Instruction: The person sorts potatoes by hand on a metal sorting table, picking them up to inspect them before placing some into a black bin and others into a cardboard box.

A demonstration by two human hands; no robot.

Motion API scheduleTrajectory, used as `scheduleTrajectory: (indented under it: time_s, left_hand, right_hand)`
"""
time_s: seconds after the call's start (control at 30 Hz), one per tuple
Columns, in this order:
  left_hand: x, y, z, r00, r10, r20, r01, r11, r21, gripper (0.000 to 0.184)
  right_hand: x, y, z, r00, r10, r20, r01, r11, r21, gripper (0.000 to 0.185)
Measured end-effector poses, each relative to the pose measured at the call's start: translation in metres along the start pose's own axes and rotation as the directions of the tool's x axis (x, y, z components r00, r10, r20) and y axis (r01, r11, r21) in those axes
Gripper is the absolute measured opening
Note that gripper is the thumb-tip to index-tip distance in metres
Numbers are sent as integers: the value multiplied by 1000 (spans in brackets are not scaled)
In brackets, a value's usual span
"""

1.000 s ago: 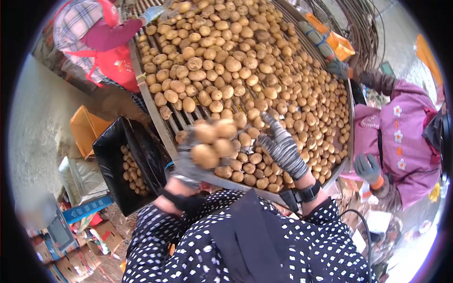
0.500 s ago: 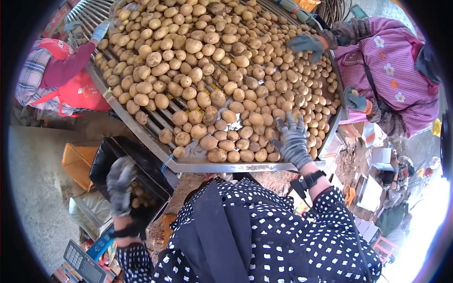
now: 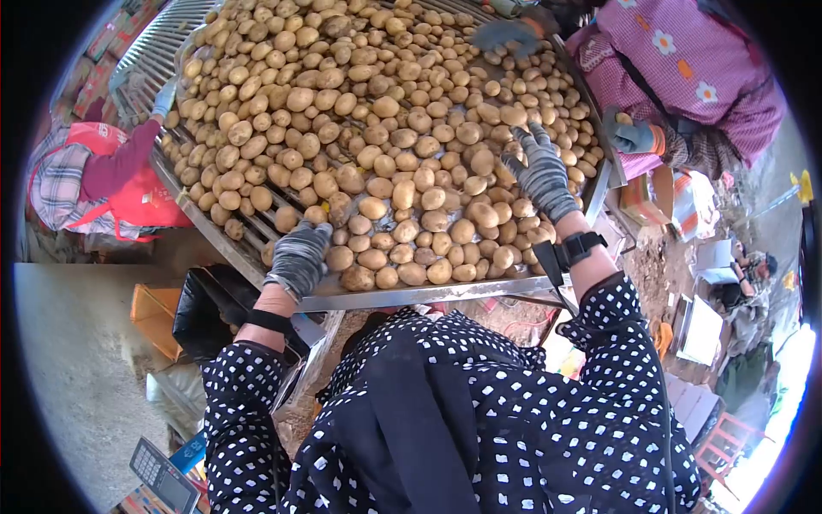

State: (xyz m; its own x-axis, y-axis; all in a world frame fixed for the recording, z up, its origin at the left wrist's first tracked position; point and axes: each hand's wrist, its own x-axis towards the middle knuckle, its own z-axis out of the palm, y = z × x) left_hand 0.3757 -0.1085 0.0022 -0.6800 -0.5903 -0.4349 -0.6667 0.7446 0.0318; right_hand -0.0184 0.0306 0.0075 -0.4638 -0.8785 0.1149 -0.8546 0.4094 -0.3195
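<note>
Many potatoes (image 3: 377, 158) are spread over a sorting table with metal bars and a metal rim (image 3: 377, 298). My left hand (image 3: 298, 261), in a grey striped glove, is over its front left rim. The fingers are bent down among the nearest potatoes, and I see no potato held in them. On the right, my right hand (image 3: 544, 176) in a matching glove lies over the potatoes with its fingers spread, holding none. Wrist bands show on both my wrists.
A black bin (image 3: 205, 313) and an orange crate (image 3: 154, 317) stand left of the table. A co-worker in pink checks (image 3: 676, 77) reaches in from the right; another in a red apron (image 3: 150, 184) is at the left. A scale display (image 3: 163, 475) sits low left.
My left hand has moved from over the black bin up and right to the table's potatoes. My right hand has slid farther up over the potatoes. The view has shifted slightly.
</note>
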Motion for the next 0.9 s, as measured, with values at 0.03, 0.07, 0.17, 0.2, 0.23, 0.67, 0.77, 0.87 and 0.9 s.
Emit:
scheduleTrajectory:
  time_s: [0.03,0.07,0.17,0.2,0.23,0.67,0.77,0.87,0.9]
  left_hand:
    - [-3,-1,4,997,-1,-72,0,1000,-8,57]
    - [-9,-2,9,989,1,-147,-5,1000,-20,52]
    - [-15,8,5,998,-1,-68,-2,999,-42,61]
    - [-22,20,-11,997,-69,47,70,997,-23,67]
    - [-25,24,-12,997,-61,35,61,998,7,73]
    - [-9,9,5,998,-60,1,60,998,28,74]
    - [-3,20,-1,970,-147,195,152,988,-12,71]
    - [4,31,-16,942,-212,258,208,977,43,72]
    - [2,32,-19,950,-213,229,214,977,21,73]
  right_hand:
    - [-8,13,3,1000,-22,-8,22,1000,-4,61]
    - [-16,24,3,999,-43,-17,43,999,-14,60]
    - [-52,50,2,1000,-12,-20,12,1000,-4,54]
    - [-62,59,8,999,-31,-33,31,1000,4,54]
    - [-73,64,9,999,-31,25,32,999,-14,54]
    - [-49,43,20,979,-176,101,171,984,55,52]
    - [-23,43,19,933,-313,178,336,934,-118,44]
    - [11,48,29,924,-316,214,350,925,-146,41]
    - [20,48,30,945,-300,132,319,933,-166,39]
